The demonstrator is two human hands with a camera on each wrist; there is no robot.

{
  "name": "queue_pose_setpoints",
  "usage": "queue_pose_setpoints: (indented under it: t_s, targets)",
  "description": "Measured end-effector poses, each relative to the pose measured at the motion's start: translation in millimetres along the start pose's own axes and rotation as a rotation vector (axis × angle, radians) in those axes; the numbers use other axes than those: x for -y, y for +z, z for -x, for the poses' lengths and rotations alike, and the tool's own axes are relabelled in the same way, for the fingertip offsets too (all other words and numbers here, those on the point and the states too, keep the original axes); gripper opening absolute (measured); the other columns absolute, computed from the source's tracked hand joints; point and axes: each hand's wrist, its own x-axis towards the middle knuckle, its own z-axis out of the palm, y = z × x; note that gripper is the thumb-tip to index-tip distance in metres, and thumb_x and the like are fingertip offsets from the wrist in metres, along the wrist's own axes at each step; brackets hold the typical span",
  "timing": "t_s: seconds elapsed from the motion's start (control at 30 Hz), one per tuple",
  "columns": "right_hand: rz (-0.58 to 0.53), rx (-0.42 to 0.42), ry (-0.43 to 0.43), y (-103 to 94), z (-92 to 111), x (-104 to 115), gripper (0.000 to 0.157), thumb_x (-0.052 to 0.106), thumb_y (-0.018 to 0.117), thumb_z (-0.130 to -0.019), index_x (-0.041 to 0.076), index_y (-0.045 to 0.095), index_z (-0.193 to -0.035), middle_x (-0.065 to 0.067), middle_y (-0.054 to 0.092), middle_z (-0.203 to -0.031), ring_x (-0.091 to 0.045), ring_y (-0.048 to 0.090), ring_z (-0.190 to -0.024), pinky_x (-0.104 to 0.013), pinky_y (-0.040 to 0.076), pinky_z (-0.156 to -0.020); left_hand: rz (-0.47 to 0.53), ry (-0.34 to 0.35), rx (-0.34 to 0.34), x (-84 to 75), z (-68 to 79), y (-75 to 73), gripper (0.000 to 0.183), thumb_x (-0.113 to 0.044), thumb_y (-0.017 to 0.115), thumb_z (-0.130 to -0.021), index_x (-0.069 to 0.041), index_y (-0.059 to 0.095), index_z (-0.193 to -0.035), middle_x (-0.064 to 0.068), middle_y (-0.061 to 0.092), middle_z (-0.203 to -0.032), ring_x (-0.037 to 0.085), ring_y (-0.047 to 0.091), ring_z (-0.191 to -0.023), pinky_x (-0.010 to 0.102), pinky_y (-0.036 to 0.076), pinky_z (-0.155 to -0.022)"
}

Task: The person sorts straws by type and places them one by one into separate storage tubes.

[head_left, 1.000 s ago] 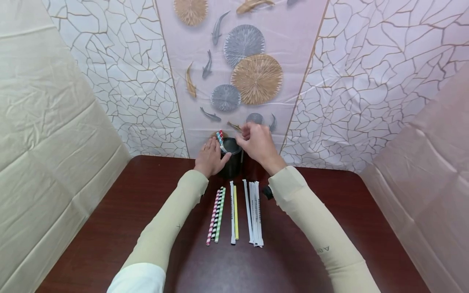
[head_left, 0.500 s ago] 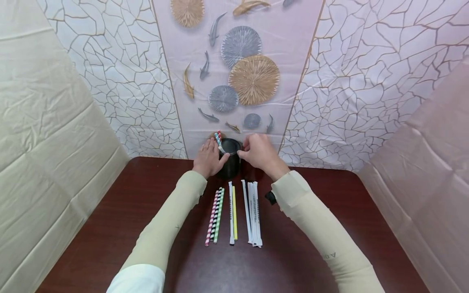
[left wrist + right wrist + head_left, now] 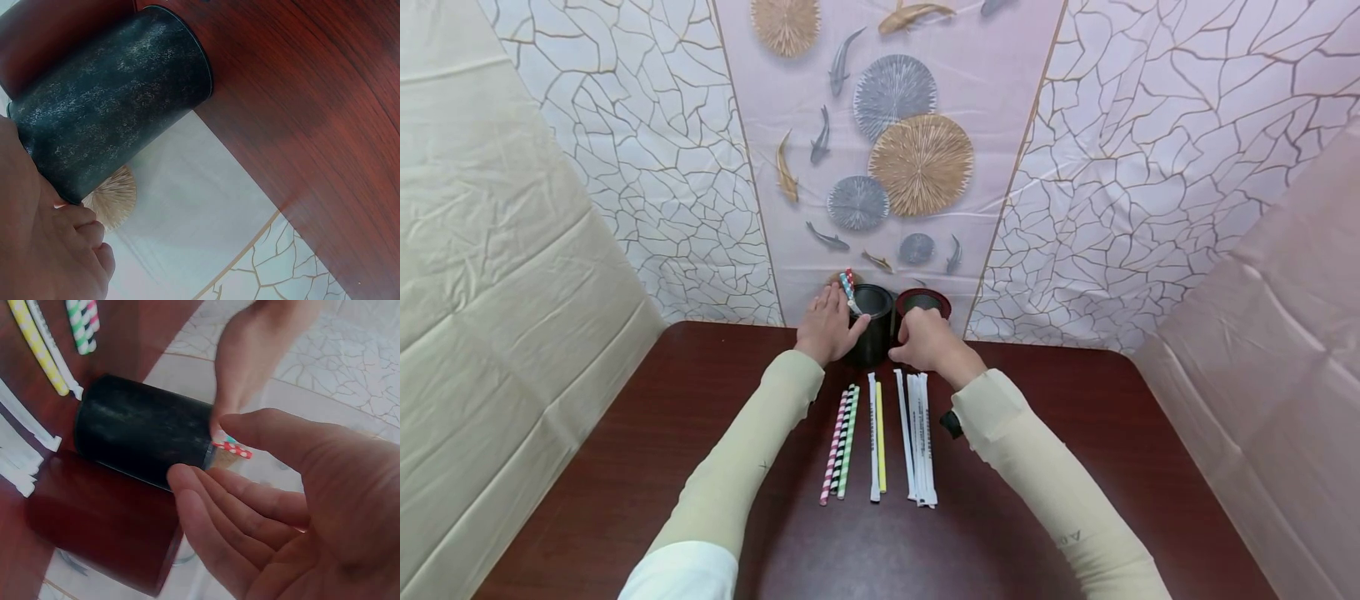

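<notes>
My left hand grips the rim of a black cup, thumb over the edge. In the left wrist view, the cup's mottled dark side shows beside that hand. A red dotted straw and a blue dotted straw lean out of the black cup near the left thumb. My right hand is over the front of a dark red cup, partly hiding it. In the right wrist view, its fingers are loosely bent and hold nothing, with the thumb apart, near the cups' rims.
In front of the cups lie pink, black and green striped straws. A wrapped straw and a yellow straw lie beside them. Several white wrapped straws are to the right. A patterned cloth hangs behind the table.
My right hand has dropped from above the cup rims toward me, uncovering the red cup's rim. The left hand stays on the black cup.
</notes>
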Motion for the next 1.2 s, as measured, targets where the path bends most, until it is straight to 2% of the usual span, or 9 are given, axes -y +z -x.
queue_pose_setpoints:
  t_s: [0.2,0.3,0.4,0.47,0.6,0.7,0.93,1.07,1.2]
  targets:
    - [-0.024,0.094,0.035,19.1,-3,-7,0.058,0.021,0.075,-0.097,0.016,0.043,-0.049,0.005,0.028,-0.047,-0.01,0.023,-0.042,-0.025,0.028,-0.046,-0.004,0.002,0.0,0.3,-0.4,0.3,0.085,-0.06,0.021,-0.112,0.004,0.016,-0.167,0.021,0.012,-0.177,0.033,0.013,-0.166,0.046,0.018,-0.135]
    - [-0.038,0.11,0.063,29.9,-4,-8,0.046,0.021,0.077,-0.097,0.01,0.057,-0.056,0.004,0.036,-0.052,-0.011,0.032,-0.046,-0.027,0.033,-0.049,-0.003,0.002,0.0,0.3,0.0,0.2,0.085,-0.06,0.021,-0.112,0.004,0.016,-0.167,0.021,0.012,-0.177,0.033,0.014,-0.166,0.046,0.018,-0.135]
    - [-0.045,0.114,0.082,41.5,-4,-9,0.029,0.022,0.078,-0.096,0.007,0.07,-0.073,0.001,0.051,-0.063,-0.014,0.047,-0.055,-0.028,0.041,-0.055,-0.002,0.002,-0.004,0.2,0.1,0.7,0.085,-0.06,0.022,-0.112,0.004,0.016,-0.167,0.021,0.012,-0.177,0.033,0.014,-0.166,0.045,0.018,-0.135]
    - [-0.05,0.116,0.093,49.1,-4,-10,0.023,0.022,0.078,-0.096,0.006,0.073,-0.08,-0.002,0.059,-0.07,-0.016,0.055,-0.061,-0.029,0.045,-0.058,-0.004,0.004,-0.007,0.0,0.2,1.2,0.085,-0.06,0.022,-0.112,0.005,0.016,-0.167,0.021,0.013,-0.177,0.033,0.014,-0.166,0.045,0.018,-0.135]
    - [-0.06,0.116,0.098,63.4,-5,-13,0.019,0.021,0.079,-0.095,0.008,0.072,-0.082,-0.007,0.068,-0.078,-0.019,0.063,-0.066,-0.03,0.049,-0.06,0.001,0.006,-0.013,-0.2,0.3,1.5,0.085,-0.06,0.022,-0.112,0.005,0.017,-0.167,0.022,0.013,-0.177,0.033,0.015,-0.166,0.046,0.018,-0.135]
    - [-0.073,0.113,0.104,73.2,-6,-15,0.021,0.019,0.079,-0.094,0.01,0.069,-0.078,-0.005,0.066,-0.076,-0.019,0.062,-0.064,-0.029,0.049,-0.059,0.008,0.004,-0.012,-0.1,0.0,1.8,0.085,-0.06,0.022,-0.112,0.005,0.016,-0.167,0.022,0.012,-0.177,0.033,0.014,-0.166,0.046,0.018,-0.135]
    - [-0.115,0.125,0.136,94.8,-11,-23,0.035,0.019,0.079,-0.095,0.006,0.069,-0.064,-0.001,0.048,-0.054,-0.017,0.049,-0.049,-0.027,0.043,-0.05,-0.002,0.007,-0.008,0.5,-0.7,2.0,0.085,-0.06,0.021,-0.112,0.005,0.016,-0.167,0.022,0.012,-0.177,0.033,0.014,-0.166,0.046,0.018,-0.135]
    - [-0.135,0.119,0.148,104.5,-12,-27,0.034,0.019,0.079,-0.095,0.004,0.072,-0.066,-0.001,0.049,-0.052,-0.017,0.05,-0.051,-0.027,0.043,-0.05,-0.012,0.006,0.002,0.9,-2.3,2.7,0.086,-0.061,0.019,-0.112,0.004,0.016,-0.167,0.021,0.012,-0.177,0.033,0.013,-0.166,0.046,0.018,-0.135]
    - [-0.156,0.116,0.167,111.8,-15,-31,0.042,0.019,0.079,-0.095,0.009,0.064,-0.057,0.0,0.046,-0.051,-0.017,0.048,-0.05,-0.027,0.042,-0.049,-0.015,0.001,0.007,1.5,-3.4,2.7,0.086,-0.062,0.018,-0.112,0.004,0.014,-0.168,0.021,0.011,-0.178,0.033,0.013,-0.167,0.046,0.017,-0.135]
